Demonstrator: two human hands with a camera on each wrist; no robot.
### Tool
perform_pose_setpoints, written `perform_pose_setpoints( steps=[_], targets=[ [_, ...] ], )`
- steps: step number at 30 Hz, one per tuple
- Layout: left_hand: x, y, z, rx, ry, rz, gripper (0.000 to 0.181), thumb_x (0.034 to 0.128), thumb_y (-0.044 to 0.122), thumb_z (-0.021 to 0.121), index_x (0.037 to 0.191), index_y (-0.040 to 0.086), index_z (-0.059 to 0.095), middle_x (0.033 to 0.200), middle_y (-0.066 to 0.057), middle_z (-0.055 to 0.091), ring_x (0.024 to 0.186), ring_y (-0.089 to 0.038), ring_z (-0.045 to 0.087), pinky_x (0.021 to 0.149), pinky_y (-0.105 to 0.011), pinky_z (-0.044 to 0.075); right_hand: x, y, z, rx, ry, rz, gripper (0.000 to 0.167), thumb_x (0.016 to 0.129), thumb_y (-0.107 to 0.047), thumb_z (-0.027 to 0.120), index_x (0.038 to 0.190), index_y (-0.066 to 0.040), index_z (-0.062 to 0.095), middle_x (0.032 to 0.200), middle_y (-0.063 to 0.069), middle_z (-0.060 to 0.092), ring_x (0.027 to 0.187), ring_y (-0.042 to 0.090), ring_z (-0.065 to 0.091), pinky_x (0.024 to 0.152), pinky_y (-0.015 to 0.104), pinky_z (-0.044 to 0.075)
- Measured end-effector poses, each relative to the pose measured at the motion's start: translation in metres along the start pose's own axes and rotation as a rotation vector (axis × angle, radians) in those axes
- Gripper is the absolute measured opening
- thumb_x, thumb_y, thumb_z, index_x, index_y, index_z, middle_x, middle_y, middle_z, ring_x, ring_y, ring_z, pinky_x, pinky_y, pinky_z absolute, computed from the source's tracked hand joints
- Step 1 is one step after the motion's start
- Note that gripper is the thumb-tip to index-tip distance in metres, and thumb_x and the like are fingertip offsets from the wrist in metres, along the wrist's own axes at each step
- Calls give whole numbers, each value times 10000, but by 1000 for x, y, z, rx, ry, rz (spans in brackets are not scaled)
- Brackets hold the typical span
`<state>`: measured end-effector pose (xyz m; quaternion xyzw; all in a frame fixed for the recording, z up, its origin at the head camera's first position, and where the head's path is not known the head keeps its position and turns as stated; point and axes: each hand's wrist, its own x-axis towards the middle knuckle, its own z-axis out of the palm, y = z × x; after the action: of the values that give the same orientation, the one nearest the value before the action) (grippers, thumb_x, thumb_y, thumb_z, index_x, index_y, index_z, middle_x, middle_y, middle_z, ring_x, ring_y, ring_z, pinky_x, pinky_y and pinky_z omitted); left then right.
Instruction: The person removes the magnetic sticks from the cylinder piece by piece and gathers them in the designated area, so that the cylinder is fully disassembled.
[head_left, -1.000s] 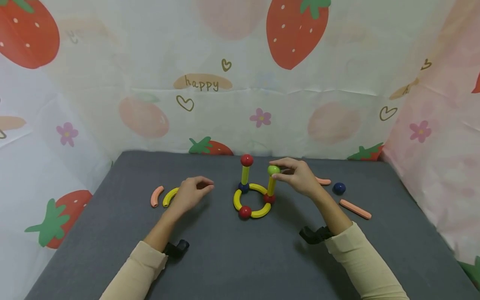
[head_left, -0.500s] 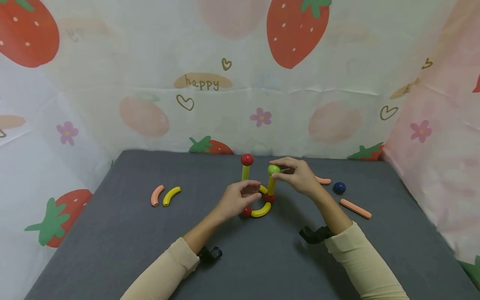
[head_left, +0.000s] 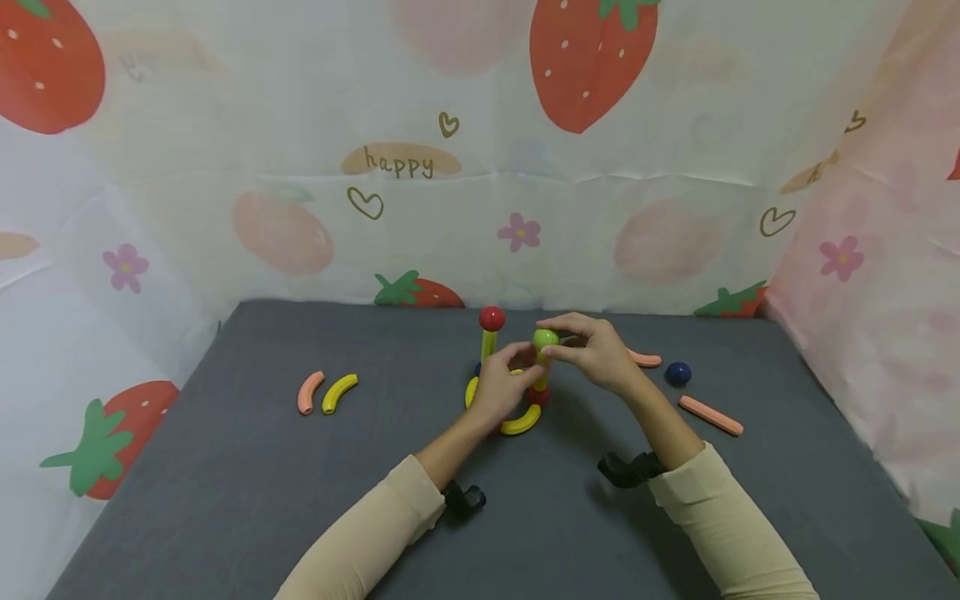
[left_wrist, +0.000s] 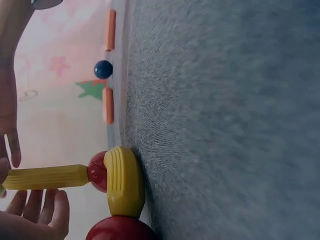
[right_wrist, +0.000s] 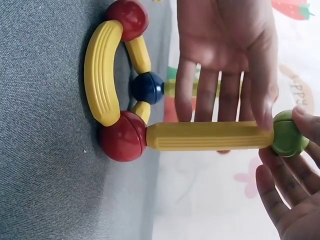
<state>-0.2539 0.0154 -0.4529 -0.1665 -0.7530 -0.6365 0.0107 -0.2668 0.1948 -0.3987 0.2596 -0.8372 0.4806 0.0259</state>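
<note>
Yellow rod (head_left: 541, 382) topped by green ball (head_left: 546, 339), center frame.
Right hand (head_left: 600, 354) pinches the ball; left hand (head_left: 498, 383) is around the rod; I cannot tell if its grip holds.

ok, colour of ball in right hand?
The ball is green, clearest in the right wrist view.

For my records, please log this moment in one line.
left hand: at yellow rod, grip unclear | right hand: pinches green ball atop that rod

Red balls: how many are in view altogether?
3: top red ball on the far post; base red ball under the green-topped rod; near red ball in the ring, mostly hidden in the head view.
</note>
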Motion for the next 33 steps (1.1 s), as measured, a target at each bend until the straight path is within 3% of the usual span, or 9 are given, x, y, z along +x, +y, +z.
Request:
perform_pose_setpoints(
  steps=[5, 10, 15, 19, 23, 26, 30, 33],
  targets=[
    [5, -1, 2, 81, 17, 17, 318, 926, 193, 672, 1184, 7, 666, 1132, -170, 707, 1053, -294, 673, 888, -374, 560, 1, -2, 2, -5, -2, -5, 376, 873, -90, 717, 1240, -31, 659, 1237, 160, 628, 1058, 290, 630, 902, 358, 556],
    [7, -1, 3, 167, 27, 37, 297, 927, 218, 674, 1135, 7, 684, 1083, -153, 723, 1009, -276, 686, 867, -368, 563, 1, -3, 2, -19, 16, -5, 372, 885, -90, 701, 1249, -32, 653, 1198, 162, 639, 1003, 266, 653, 829, 236, 558],
    [8, 2, 5, 228, 18, 64, 296, 939, 220, 655, 1140, 3, 674, 1074, -150, 726, 1000, -267, 693, 851, -368, 569, 1, 1, 2, 5, 62, 30, 361, 892, -117, 697, 1238, -25, 657, 1187, 174, 653, 929, 84, 658, 787, 161, 530],
    [6, 3, 7, 246, 3, 68, 285, 942, 217, 650, 1143, 16, 672, 1075, -133, 726, 996, -250, 693, 852, -335, 568, 1, 5, -4, 71, 163, 94, 379, 910, -151, 686, 1259, -8, 639, 1211, 213, 652, 911, -65, 631, 801, 134, 523],
    [4, 3, 9, 244, -17, 65, 282, 934, 226, 659, 1141, 36, 674, 1077, -111, 724, 994, -229, 690, 869, -323, 564, 2, 10, -22, 74, 270, 171, 424, 929, -200, 673, 1303, -9, 608, 1215, 215, 646, 897, -98, 614, 793, 115, 506],
    [5, 3, 9, 241, -17, 56, 279, 932, 235, 663, 1136, 45, 677, 1072, -101, 725, 991, -222, 688, 872, -321, 561, 4, 18, -32, -38, 251, 223, 440, 931, -234, 672, 1316, -32, 604, 1225, 198, 650, 959, 55, 667, 818, 205, 533],
    [5, 3, 5, 241, -16, 40, 286, 934, 241, 661, 1143, 47, 675, 1072, -99, 724, 998, -230, 682, 876, -328, 556, 2, 35, -35, -205, 176, 264, 412, 932, -203, 670, 1299, -25, 615, 1229, 228, 646, 1073, 348, 653, 861, 441, 553],
    [4, 5, 3, 239, -15, 26, 293, 936, 241, 659, 1150, 41, 672, 1078, -106, 720, 1004, -242, 678, 879, -338, 555, -2, 51, -32, -294, 105, 327, 411, 931, -183, 668, 1297, -6, 609, 1240, 252, 632, 1105, 402, 628, 868, 506, 540]
  ],
)
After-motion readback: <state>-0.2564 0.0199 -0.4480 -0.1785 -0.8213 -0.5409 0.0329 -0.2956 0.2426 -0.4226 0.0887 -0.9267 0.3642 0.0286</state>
